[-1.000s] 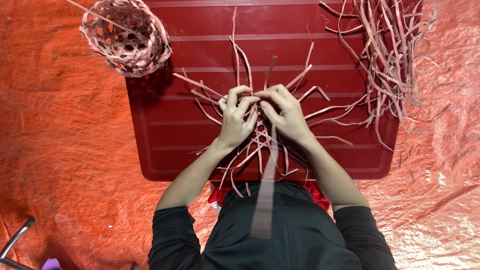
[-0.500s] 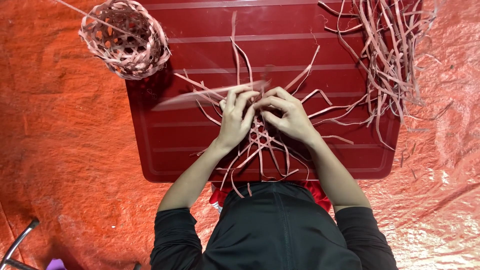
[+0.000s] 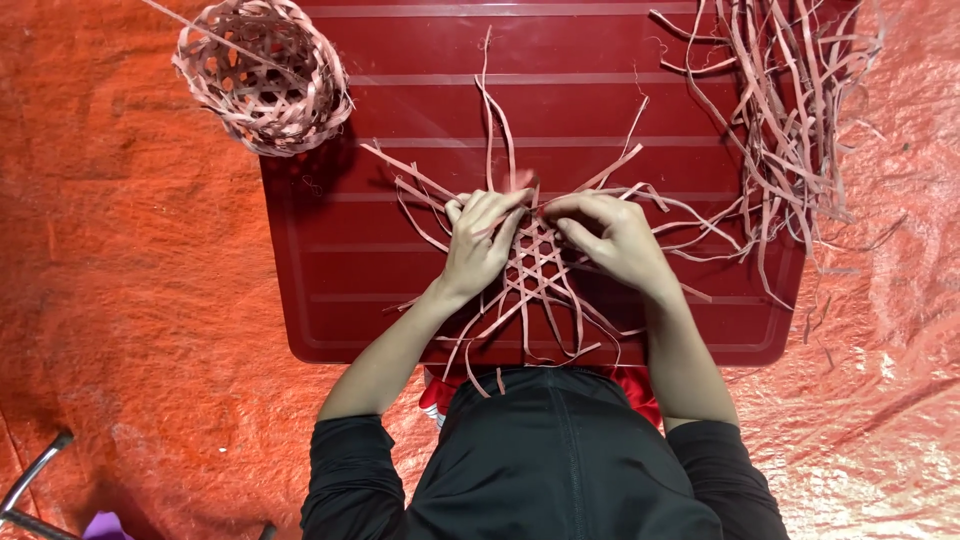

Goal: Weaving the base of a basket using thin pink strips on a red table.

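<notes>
1. Pinkish strips are crossing into a flat woven mat lying at the middle of the frame on a dark red tray.
2. Left hand is pressing the mat's left side, fingers curled on strips.
3. Right hand is pinching strips at its upper edge.
4. Finished basket is sitting upper left; loose strips are lying upper right.
</notes>
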